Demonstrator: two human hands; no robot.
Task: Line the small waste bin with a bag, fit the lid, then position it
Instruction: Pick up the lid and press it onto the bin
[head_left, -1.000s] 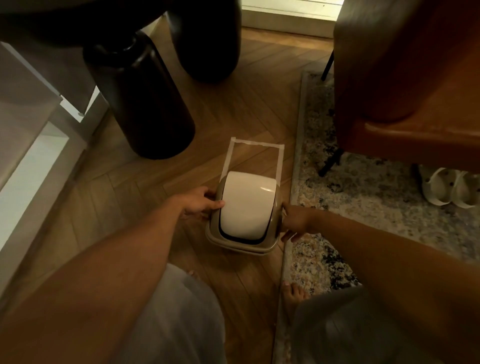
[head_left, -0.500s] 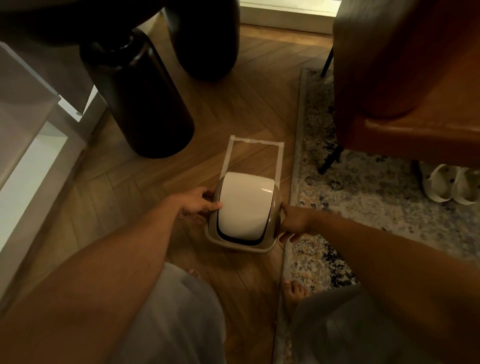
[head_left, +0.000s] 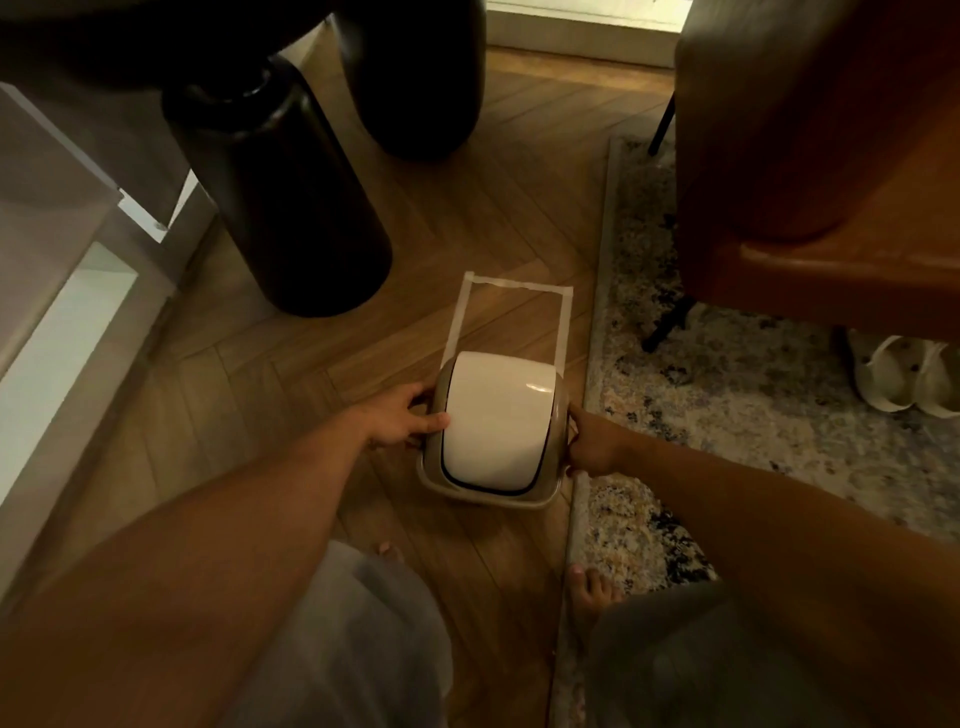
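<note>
A small beige waste bin (head_left: 485, 493) stands on the wooden floor, its white swing lid (head_left: 496, 421) fitted on top. My left hand (head_left: 402, 418) grips its left side, thumb lying against the lid's edge. My right hand (head_left: 592, 441) holds its right side near the rug. A rectangle of pale tape (head_left: 506, 285) marks the floor just beyond the bin; the bin covers the rectangle's near end. No bag shows from under the lid.
A thick dark table leg (head_left: 280, 192) stands to the far left and another (head_left: 415, 78) behind it. A patterned rug (head_left: 753, 405) lies right, with a brown chair (head_left: 831, 182) and pale slippers (head_left: 904, 374) on it. My bare feet (head_left: 589, 592) are close below.
The bin and both hands have shifted slightly away from me, toward the taped rectangle. The grip of both hands is unchanged.
</note>
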